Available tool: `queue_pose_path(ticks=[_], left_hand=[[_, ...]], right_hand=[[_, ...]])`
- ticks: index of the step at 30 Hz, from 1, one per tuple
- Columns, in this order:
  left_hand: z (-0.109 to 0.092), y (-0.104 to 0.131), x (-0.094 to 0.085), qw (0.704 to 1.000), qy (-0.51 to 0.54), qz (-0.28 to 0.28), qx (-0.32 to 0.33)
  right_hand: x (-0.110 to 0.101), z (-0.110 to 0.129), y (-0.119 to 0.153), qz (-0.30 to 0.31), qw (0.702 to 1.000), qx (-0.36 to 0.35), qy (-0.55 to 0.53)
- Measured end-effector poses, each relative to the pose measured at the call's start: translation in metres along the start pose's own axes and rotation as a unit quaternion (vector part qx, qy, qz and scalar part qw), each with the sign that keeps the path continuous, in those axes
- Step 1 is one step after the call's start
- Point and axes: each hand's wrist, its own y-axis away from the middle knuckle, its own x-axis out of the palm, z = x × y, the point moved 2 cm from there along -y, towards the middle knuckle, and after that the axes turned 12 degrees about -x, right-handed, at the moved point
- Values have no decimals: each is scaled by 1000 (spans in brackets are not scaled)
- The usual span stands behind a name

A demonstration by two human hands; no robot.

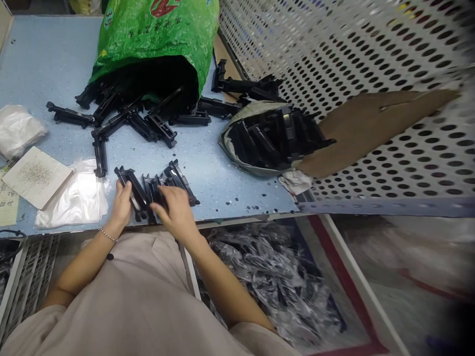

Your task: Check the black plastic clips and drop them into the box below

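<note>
Two-handed, works at a blue table [211, 173], facing a green bag [158, 37] and, farther right, a smaller grey-green bag [224, 141]. With left hand [120, 207], grasps black parts [138, 190] at the table's near edge; with right hand [178, 210], partly covers neighbouring ones, cannot tell whether gripping.

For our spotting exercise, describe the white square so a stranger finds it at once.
On the blue table, look left of the left hand. The white square lies between two piles of plastic. Unlike them, it is straight-edged with a speckled middle.
</note>
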Motion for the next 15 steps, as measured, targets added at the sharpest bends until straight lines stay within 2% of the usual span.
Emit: queue_pose_path(ticks=[2,4,5,6,8,9,10,12,13,15], left_hand=[[-12,9,6,999,-15,32,9],[-33,11,0,988,-136,58,54],[-45,8,-8,970,-220,51,89],[-57,2,-18,942,-310,24,125],[-81,-18,-44,865,-440,-149,191],[-90,-32,-55,832,-478,-202,197],[-97,-47,-64,813,-502,-223,191],[-105,-77,-74,817,-513,-200,170],[-109,-90,-77,830,-497,-192,165],[-116,-108,-80,875,-425,-175,152]], right_hand=[[6,16,-2,41,994,32,-94],[7,22,-3,59,979,88,-174],[6,20,-4,59,970,116,-206],[5,17,-4,55,962,140,-228],[1,10,-4,58,955,177,-231],[0,8,-4,67,956,191,-214],[1,9,-5,81,958,198,-189],[6,19,-9,112,967,187,-129],[10,28,-12,126,973,168,-94],[23,46,-20,153,980,123,-10]])
